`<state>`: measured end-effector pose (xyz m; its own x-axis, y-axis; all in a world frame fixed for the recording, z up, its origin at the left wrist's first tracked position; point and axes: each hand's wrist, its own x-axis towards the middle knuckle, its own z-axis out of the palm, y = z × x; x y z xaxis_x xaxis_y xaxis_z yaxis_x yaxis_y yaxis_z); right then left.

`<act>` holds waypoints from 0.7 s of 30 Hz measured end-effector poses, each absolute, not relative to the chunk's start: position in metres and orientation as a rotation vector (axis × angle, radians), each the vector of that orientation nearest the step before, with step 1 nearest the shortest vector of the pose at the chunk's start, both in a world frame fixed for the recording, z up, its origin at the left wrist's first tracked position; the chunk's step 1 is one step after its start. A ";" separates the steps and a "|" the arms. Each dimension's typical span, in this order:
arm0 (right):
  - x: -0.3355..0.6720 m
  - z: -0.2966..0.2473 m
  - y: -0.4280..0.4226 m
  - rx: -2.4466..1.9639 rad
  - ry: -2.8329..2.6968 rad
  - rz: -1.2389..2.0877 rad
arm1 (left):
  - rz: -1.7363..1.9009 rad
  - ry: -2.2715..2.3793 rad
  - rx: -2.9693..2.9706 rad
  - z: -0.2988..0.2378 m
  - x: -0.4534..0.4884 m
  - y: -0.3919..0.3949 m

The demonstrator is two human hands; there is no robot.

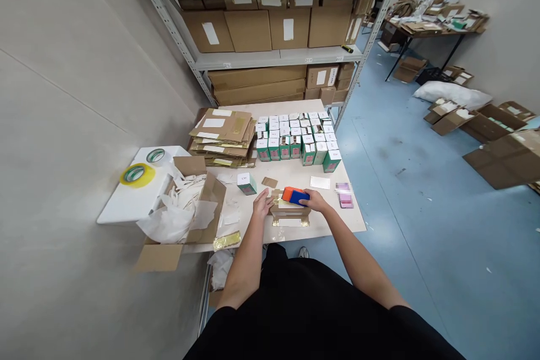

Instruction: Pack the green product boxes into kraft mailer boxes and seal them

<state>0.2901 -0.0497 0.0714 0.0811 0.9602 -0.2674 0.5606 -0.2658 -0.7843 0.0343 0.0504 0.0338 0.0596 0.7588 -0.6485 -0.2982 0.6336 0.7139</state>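
Observation:
A small flat cardboard box (291,216) with tape and a white label lies at the front of the table. My right hand (314,201) is closed on an orange-and-blue block-shaped tool (296,196) above this box; its exact kind is unclear. At the box's left end, my left hand (264,202) grips the cardboard, thumb raised and fingers bent against the side. A single green-and-white carton (246,183) stands beyond my left hand. Close to it lies a small brown cardboard piece (269,182).
Rows of green-and-white cartons (295,135) and stacked flattened cardboard (223,129) occupy the table's back. An open box of white packing material (185,202) stands left, beside yellow tape (137,175). Pink packets (345,196) lie right. Shelving (278,59) rises behind.

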 end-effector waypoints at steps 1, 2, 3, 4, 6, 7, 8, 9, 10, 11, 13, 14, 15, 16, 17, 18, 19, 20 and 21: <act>0.288 0.070 -0.053 -1.892 -1.498 1.057 | 0.852 1.284 0.445 0.032 0.036 0.050; 0.286 0.069 -0.056 -1.910 -1.497 1.043 | 0.864 1.297 0.437 0.031 0.038 0.049; 0.283 0.067 -0.060 -1.932 -1.494 1.024 | 0.878 1.310 0.427 0.030 0.039 0.047; 0.281 0.065 -0.062 -1.957 -1.485 1.001 | 0.892 1.319 0.419 0.029 0.040 0.045; 0.278 0.063 -0.064 -1.999 -1.470 0.953 | 0.924 1.317 0.427 0.026 0.039 0.041; 0.277 0.063 -0.063 -2.007 -1.473 0.938 | 0.940 1.314 0.440 0.025 0.037 0.039; 0.277 0.063 -0.060 -2.007 -1.487 0.933 | 0.957 1.316 0.454 0.024 0.035 0.038; 0.277 0.064 -0.057 -2.004 -1.510 0.939 | 0.970 1.326 0.465 0.023 0.033 0.036; 0.277 0.065 -0.053 -2.001 -1.541 0.949 | 0.981 1.346 0.472 0.023 0.030 0.035; 0.277 0.066 -0.048 -2.002 -1.572 0.954 | 0.990 1.374 0.472 0.021 0.027 0.034; 0.275 0.066 -0.039 -2.028 -1.625 0.939 | 0.998 1.430 0.452 0.018 0.023 0.032; 0.273 0.066 -0.035 -2.050 -1.647 0.924 | 0.999 1.451 0.437 0.015 0.022 0.031; 0.271 0.065 -0.031 -2.072 -1.667 0.908 | 0.998 1.467 0.417 0.012 0.020 0.030; 0.269 0.064 -0.028 -2.090 -1.686 0.894 | 0.992 1.478 0.396 0.009 0.020 0.029; 0.268 0.063 -0.026 -2.104 -1.705 0.884 | 0.981 1.489 0.374 0.006 0.019 0.028; 0.267 0.061 -0.024 -2.113 -1.722 0.879 | 0.969 1.498 0.356 0.003 0.019 0.027; 0.266 0.060 -0.023 -2.117 -1.736 0.878 | 0.956 1.506 0.341 0.000 0.019 0.026; 0.266 0.059 -0.022 -2.117 -1.747 0.879 | 0.944 1.511 0.330 -0.003 0.019 0.025; 0.266 0.058 -0.021 -2.114 -1.753 0.881 | 0.935 1.513 0.325 -0.006 0.020 0.025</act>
<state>0.2659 -0.0213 0.0581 0.0902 0.9541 -0.2857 0.7985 -0.2407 -0.5517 0.0197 0.0247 -0.0061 -0.1950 0.6882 -0.6988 -0.3172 0.6299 0.7089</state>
